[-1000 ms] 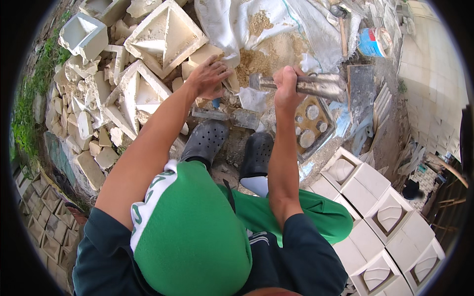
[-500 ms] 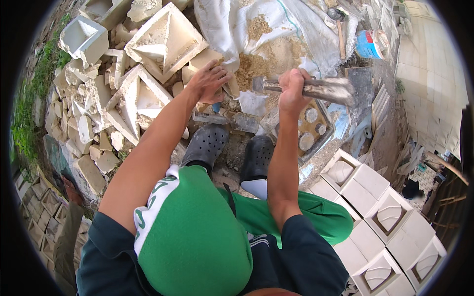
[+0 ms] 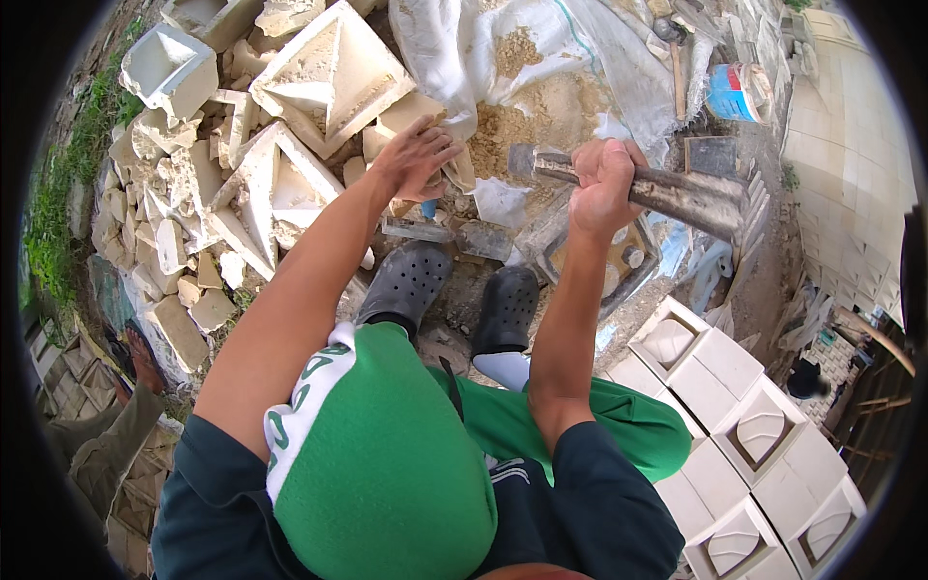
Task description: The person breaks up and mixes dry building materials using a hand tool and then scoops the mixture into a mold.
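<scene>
My left hand (image 3: 414,162) reaches forward to the edge of the rubble, its fingers curled over a broken cream block piece (image 3: 460,170). A bit of something blue shows beneath that palm. Raised over the ground on the right, my right hand (image 3: 604,188) is closed around a long, worn hammer-like tool (image 3: 691,203). The tool lies crosswise, with a grey blocky end to the left of my fist and a thick, scuffed end to the right. Under my right forearm sits a dark-framed mould (image 3: 628,256) with round lumps inside, partly hidden.
Broken blocks (image 3: 329,82) pile up at left. A white sheet (image 3: 522,87) with sandy powder lies ahead. A bucket (image 3: 733,92) and a wooden-handled hammer (image 3: 679,77) are at far right. Finished cream blocks (image 3: 759,435) stand at lower right. Another person's foot (image 3: 143,358) shows at left.
My right hand has moved right with the tool, whose thick end now sits lower. My left hand stays on the block piece. The other person's leg has shifted at left.
</scene>
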Motion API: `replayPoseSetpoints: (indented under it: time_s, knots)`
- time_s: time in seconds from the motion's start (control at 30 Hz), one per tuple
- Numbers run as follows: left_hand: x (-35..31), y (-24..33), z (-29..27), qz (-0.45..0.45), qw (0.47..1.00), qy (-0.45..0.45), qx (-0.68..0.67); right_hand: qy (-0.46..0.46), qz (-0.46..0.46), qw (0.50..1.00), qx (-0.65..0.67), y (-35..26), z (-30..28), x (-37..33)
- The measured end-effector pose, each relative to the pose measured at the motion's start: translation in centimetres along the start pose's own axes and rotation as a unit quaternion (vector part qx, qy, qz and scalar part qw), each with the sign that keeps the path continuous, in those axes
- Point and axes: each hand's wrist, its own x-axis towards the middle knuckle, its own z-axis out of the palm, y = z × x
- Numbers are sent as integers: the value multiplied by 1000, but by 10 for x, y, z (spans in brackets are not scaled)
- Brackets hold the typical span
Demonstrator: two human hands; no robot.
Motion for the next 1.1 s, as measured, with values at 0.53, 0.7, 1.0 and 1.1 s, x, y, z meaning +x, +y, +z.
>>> replayPoseSetpoints:
  time_s: [0.53,0.7,1.0,1.1]
  knots:
    - [4,-1,-6,5,1000,-2,7,31,-20,999,-17,41,12,36]
    - [9,-1,5,16,1000,27,1,-13,19,999,-31,78,-7,51]
    - [2,-4,-4,14,1000,19,11,15,-40,999,16,39,21,28]
    - [8,0,-1,9,1000,-19,20,-9,5,1000,5,94,4,30]
